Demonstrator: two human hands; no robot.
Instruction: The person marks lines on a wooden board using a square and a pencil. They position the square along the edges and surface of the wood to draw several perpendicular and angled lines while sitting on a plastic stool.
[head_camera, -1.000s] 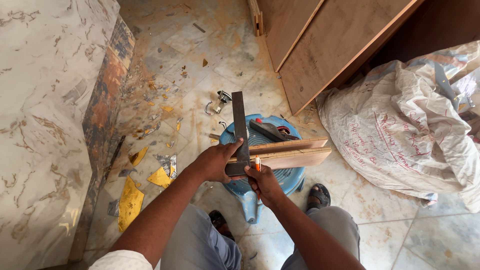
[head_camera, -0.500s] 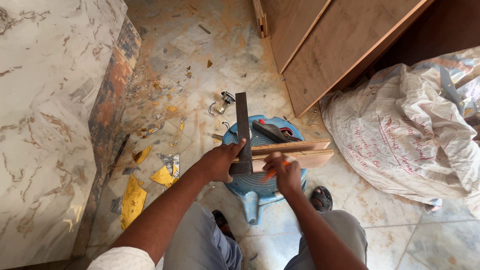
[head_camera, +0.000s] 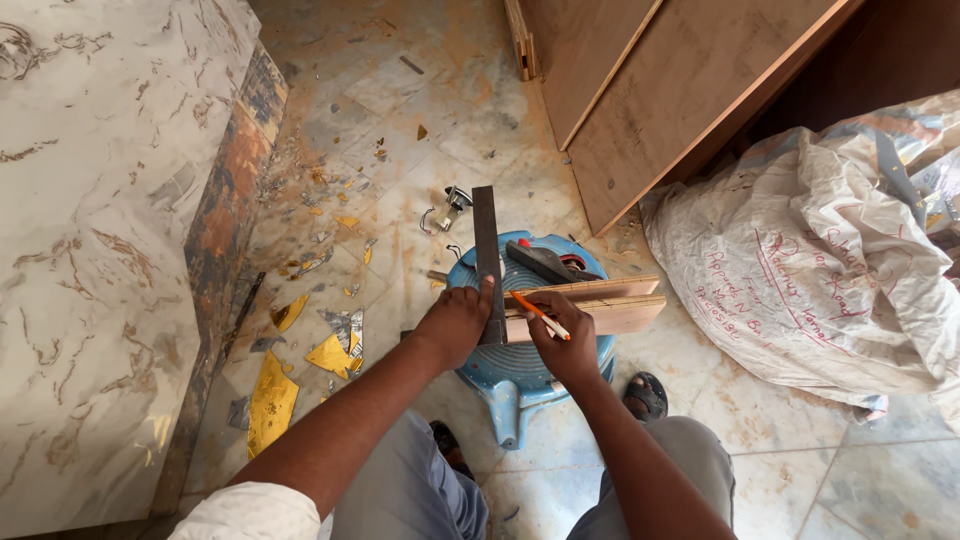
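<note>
My left hand (head_camera: 455, 322) presses a dark metal try square (head_camera: 487, 250) flat across two wooden strips (head_camera: 605, 304) that lie on a blue plastic stool (head_camera: 520, 375). The square's blade points away from me. My right hand (head_camera: 558, 340) grips an orange and white pencil (head_camera: 540, 315), its tip close to the blade's right edge on the wood. A dark tool with a red part (head_camera: 545, 262) rests on the stool behind the strips.
Large plywood panels (head_camera: 680, 90) lean at the back right. A bulky white sack (head_camera: 820, 250) lies on the right. A marble slab (head_camera: 90, 240) stands on the left, with gold foil scraps (head_camera: 268, 400) and debris on the tiled floor. My sandalled foot (head_camera: 645, 395) is beside the stool.
My right hand has shifted slightly right along the strips and turned the pencil so it shows above the fingers. The left hand stays on the square.
</note>
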